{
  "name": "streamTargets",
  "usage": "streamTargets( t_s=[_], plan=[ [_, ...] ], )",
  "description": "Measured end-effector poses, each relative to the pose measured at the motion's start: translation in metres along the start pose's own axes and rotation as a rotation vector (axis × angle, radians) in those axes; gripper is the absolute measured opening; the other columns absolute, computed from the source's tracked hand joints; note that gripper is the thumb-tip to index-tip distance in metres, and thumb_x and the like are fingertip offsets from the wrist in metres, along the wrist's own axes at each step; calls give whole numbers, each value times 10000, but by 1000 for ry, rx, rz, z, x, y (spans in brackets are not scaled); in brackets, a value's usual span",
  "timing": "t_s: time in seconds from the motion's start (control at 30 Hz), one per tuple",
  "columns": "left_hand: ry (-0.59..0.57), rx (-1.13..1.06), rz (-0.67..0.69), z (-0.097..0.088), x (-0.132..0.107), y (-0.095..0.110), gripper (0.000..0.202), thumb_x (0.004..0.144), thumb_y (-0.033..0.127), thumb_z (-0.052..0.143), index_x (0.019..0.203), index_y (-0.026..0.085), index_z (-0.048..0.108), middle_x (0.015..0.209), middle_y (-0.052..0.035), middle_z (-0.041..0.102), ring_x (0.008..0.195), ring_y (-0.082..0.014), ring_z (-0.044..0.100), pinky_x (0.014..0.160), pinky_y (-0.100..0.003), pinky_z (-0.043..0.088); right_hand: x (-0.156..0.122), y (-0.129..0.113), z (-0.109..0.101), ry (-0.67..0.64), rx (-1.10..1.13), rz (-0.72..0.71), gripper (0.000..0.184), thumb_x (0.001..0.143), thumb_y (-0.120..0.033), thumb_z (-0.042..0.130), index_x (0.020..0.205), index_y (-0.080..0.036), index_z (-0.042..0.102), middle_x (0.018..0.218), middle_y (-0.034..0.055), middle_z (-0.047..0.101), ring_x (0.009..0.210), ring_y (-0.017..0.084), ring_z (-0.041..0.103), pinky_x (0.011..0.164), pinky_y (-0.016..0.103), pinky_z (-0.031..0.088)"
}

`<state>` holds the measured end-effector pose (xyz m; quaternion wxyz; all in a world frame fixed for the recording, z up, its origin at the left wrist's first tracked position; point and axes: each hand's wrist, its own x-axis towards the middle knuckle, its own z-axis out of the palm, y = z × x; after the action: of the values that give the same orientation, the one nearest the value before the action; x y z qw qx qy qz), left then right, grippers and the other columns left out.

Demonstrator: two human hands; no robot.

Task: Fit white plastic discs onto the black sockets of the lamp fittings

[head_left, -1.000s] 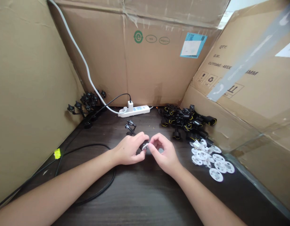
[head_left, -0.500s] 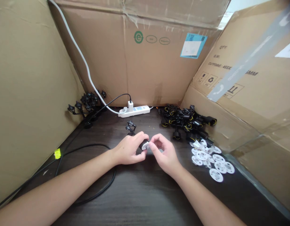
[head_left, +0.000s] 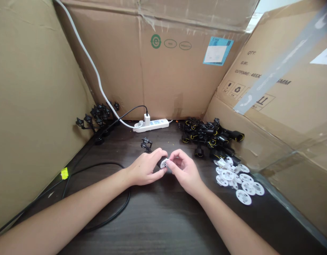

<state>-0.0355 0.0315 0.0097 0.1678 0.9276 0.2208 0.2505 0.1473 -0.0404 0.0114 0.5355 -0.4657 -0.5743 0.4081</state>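
Two bare forearms reach in over a dark wooden table (head_left: 152, 219), past a black cable (head_left: 107, 163) looped under the left one. The left hand (head_left: 144, 168) has its fingers and thumb closed round a black cup (head_left: 159, 163), held about mid-table, with a white disc (head_left: 164, 163) at its open end. The right hand (head_left: 184, 173) is curled, thumb tip on the disc's edge; I can't tell whether it pinches or only presses. Off to the right lies a scatter of loose white discs (head_left: 243, 197). A small black frame (head_left: 146, 143) shows just beyond the left hand. Farther back, black parts with yellow wires (head_left: 211, 131) are heaped right, black stands (head_left: 99, 117) cluster left, and a white power strip (head_left: 159, 124) lies between, before a cardboard wall (head_left: 174, 78).
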Motion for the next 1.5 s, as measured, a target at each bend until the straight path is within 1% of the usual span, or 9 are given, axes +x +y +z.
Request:
streamTargets(
  t_s=[0.1,0.23,0.4,0.63,0.77,0.93,1.13,1.33,1.5],
  plan=[
    [5,-20,-15,1,-1,-1,276,928,354,532,1157,223,453,966,-14,612,678,-152,572,620,-277,411,2,-3,-1,-26,100,75,357,860,-515,733,828,-211,549,683,-34,545,560,115,488,512,234,397],
    [13,-72,43,1,-3,-5,337,897,363,515,1187,216,429,986,-31,600,702,-170,567,634,-293,428,4,-3,-3,-61,204,153,378,854,-533,740,840,-205,554,580,-68,485,505,98,419,497,223,354],
    [20,-130,61,1,-4,-9,289,894,315,460,1163,213,437,968,-26,591,691,-163,548,627,-287,422,5,1,-2,-78,315,195,389,850,-520,760,848,-197,543,555,-89,446,476,77,358,488,219,307],
    [36,-163,10,1,-3,-7,285,858,275,476,1136,215,457,946,-18,604,673,-156,548,624,-276,422,5,3,-3,-101,340,212,399,846,-532,761,855,-198,544,563,-77,460,489,84,368,492,220,313],
    [49,-150,-6,1,-3,-8,328,842,276,491,1162,210,461,949,-22,607,665,-154,538,625,-276,423,4,3,-4,-116,298,194,399,864,-543,740,862,-199,538,579,-74,468,504,86,377,502,220,323],
    [70,-143,0,2,-4,-9,356,824,294,483,1169,204,464,954,-34,615,664,-161,546,615,-278,424,2,-2,-2,-109,207,107,394,877,-554,726,859,-200,554,612,-68,465,530,94,395,506,224,334],
    [91,-127,11,4,-4,-11,348,831,297,463,1165,198,473,978,-52,624,710,-181,574,653,-302,444,2,-2,-2,-88,126,53,328,842,-455,776,844,-208,561,754,-17,560,644,128,501,572,244,399],
    [104,-143,18,3,-4,-12,342,846,318,457,1163,194,473,975,-58,626,728,-190,579,650,-304,439,2,1,-2,-42,31,28,231,829,-346,749,832,-215,559,734,-18,553,671,149,533,590,254,413],
    [100,-152,1,2,-4,-10,339,838,306,453,1158,196,466,976,-50,619,693,-176,555,634,-297,422,1,3,-1,17,16,20,209,833,-332,726,824,-218,551,718,-17,560,644,148,536,564,251,406]
  ],
)
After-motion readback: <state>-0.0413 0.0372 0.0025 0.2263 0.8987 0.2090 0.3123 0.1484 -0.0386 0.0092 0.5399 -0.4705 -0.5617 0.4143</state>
